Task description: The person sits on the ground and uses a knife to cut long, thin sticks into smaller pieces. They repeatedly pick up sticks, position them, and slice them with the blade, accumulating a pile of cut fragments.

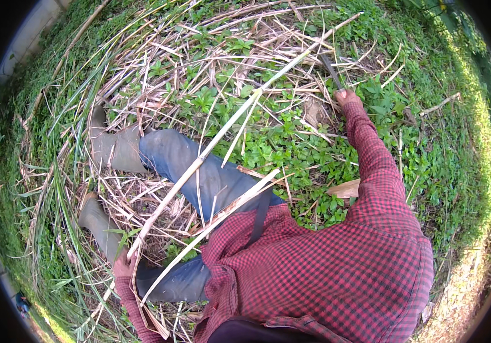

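My left hand [124, 266] grips the lower end of a long pale cane stalk [222, 134] that runs up and right across my legs toward the dry litter. Loose dry leaf strips [239, 197] hang off the stalk beside my thigh. My right hand [347, 97], arm stretched out in a red checked sleeve, is closed round the handle of a dark blade [331, 70] that points up toward the stalk's far part. My legs in blue trousers [199, 171] and grey-green rubber boots [114, 150] lie to the left.
Dry cane leaves and stalks [211, 51] lie in a tangled heap over low green weeds [291, 148]. Tall green grass blades [56, 171] stand at the left. A bare dirt strip [468, 274] runs along the lower right.
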{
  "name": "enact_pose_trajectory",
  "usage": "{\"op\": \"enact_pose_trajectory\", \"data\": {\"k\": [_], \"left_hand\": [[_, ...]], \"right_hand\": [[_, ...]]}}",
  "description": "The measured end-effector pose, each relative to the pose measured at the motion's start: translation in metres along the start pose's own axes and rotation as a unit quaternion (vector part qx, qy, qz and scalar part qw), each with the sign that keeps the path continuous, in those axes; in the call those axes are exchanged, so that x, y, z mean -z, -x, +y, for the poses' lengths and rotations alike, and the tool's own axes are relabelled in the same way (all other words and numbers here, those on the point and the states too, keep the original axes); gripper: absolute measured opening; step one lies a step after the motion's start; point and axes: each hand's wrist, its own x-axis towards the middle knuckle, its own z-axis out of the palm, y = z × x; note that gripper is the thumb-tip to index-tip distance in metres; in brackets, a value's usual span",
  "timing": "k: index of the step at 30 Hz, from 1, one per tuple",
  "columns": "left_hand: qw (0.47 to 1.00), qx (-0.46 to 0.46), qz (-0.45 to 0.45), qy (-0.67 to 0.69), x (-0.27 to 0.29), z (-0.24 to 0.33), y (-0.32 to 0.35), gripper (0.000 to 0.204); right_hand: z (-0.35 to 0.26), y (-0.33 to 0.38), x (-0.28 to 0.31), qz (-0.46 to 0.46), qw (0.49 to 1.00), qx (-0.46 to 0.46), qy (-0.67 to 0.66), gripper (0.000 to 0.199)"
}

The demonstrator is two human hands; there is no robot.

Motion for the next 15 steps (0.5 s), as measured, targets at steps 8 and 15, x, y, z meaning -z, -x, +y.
{"op": "enact_pose_trajectory", "data": {"k": [8,15], "left_hand": [[0.864,0.094,-0.323,0.374,-0.005,0.094,-0.075,0.046],[0.891,-0.023,-0.325,0.315,-0.027,0.125,-0.104,0.035]], "right_hand": [[-0.043,0.186,-0.053,-0.191,0.875,-0.100,-0.434,0.047],[-0.056,0.269,-0.051,-0.065,0.802,-0.048,-0.592,0.038]]}}
